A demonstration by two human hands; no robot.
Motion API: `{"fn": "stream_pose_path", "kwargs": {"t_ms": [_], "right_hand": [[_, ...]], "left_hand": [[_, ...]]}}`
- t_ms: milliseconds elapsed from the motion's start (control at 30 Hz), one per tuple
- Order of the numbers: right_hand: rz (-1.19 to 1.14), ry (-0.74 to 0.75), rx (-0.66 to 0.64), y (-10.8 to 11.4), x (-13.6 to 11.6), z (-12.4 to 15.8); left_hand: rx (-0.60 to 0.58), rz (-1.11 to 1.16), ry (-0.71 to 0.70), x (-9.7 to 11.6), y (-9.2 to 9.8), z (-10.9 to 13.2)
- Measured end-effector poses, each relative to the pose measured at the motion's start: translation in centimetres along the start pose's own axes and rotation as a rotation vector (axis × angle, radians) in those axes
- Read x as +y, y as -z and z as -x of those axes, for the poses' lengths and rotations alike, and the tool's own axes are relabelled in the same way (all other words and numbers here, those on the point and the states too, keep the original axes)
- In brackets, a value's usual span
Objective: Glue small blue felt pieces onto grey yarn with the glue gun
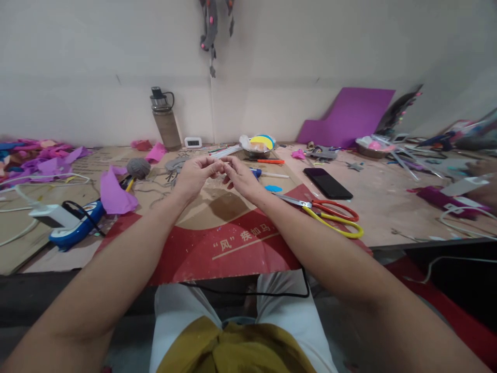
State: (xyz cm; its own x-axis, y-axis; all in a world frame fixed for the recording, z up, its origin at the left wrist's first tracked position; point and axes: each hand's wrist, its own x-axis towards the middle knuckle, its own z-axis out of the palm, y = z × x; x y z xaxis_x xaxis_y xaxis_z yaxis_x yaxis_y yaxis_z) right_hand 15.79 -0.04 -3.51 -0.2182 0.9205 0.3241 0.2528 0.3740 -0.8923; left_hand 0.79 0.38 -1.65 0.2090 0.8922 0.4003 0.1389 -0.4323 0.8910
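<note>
Left hand [197, 176], right hand [241, 177] touching above red-and-tan cardboard [233, 259]; anything between fingers [216, 167] too small to tell. Red-and-yellow-handled scissors [306, 204] lie near black phone [328, 184]. Grey yarn ball [139, 168] near purple scrap [115, 194] on tabletop [388, 207].

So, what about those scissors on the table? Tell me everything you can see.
The scissors lie at least partly on red cardboard, unheld. One handle loop is orange-red, the other yellow, both plastic-looking and spread apart. The silvery, metal-looking blades point left and slightly away, beside the right forearm; whether they touch it is unclear.
</note>
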Motion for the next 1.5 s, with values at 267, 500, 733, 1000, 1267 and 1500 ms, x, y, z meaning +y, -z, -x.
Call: {"fn": "stream_pose_path", "kwargs": {"t_ms": [267, 500, 733, 1000, 1267, 1500], "right_hand": [[-0.037, 0.111, -0.079, 0.3, -0.5, 0.2], [0.489, 0.142, -0.188, 0.5, 1.5, 0.4], [0.467, 0.318, -0.846, 1.0, -3.1, 6.4], [0.764, 0.117, -0.539, 0.7, -1.0, 5.1], [0.633, 0.297, -0.632, -0.2, -2.2, 5.1], [0.764, 0.236, -0.666, -1.6, -1.7, 3.6]], "left_hand": [[-0.071, -0.008, 0.033, 0.1, 0.1, 0.2], [0.242, 0.437, 0.054, 1.2, 1.4, -0.7], [0.352, 0.479, 0.089, 0.9, 2.4, -1.2], [0.396, 0.443, 0.048, 0.6, 2.8, -1.4], [0.467, 0.421, 0.062, 0.5, 3.3, -1.7], [0.492, 0.484, 0.027, 0.4, 3.9, -1.7]]}}
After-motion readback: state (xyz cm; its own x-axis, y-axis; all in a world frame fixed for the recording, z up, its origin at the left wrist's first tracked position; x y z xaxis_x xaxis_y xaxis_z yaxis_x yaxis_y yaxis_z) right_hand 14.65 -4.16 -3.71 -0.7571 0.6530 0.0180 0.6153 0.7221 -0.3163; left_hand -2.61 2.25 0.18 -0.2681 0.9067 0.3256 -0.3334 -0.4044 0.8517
